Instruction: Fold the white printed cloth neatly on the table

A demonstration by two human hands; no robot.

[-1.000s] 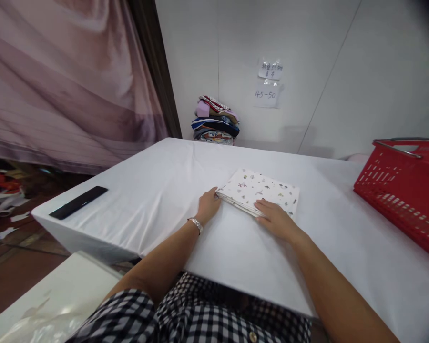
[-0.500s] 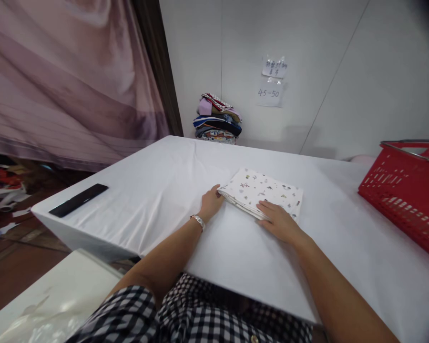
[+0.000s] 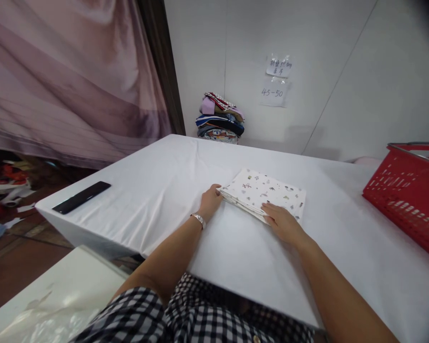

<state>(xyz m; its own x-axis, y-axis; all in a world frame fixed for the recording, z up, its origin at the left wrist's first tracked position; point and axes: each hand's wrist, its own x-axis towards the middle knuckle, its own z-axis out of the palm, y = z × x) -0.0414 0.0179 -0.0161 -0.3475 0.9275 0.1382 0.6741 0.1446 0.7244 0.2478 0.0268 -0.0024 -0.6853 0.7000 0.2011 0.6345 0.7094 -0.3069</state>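
Cloth covers the long white table (image 3: pixel 157 190), which runs from the person's checked lap away to the white wall, and everything else sits on or around it. At the table's right edge stands a red plastic slotted basket (image 3: pixel 407 200), well apart from the hands; at the far left corner lies a flat black rectangular remote-like bar (image 3: pixel 81 197); behind the far edge, against the wall, rests a stack of folded multicoloured fabrics (image 3: pixel 220 119). Near the middle lies the folded white fabric square with small printed figures (image 3: pixel 268 190), flat on the cloth, its long axis running from near left to far right. It lies straight ahead of both hands and between them. The left hand (image 3: pixel 210 202) curls around the near-left corner, fingers tucked at the layered edge. The right hand (image 3: pixel 281 222) lies open and flat, fingertips on the near right edge. Both touch the fabric, neither nearer.
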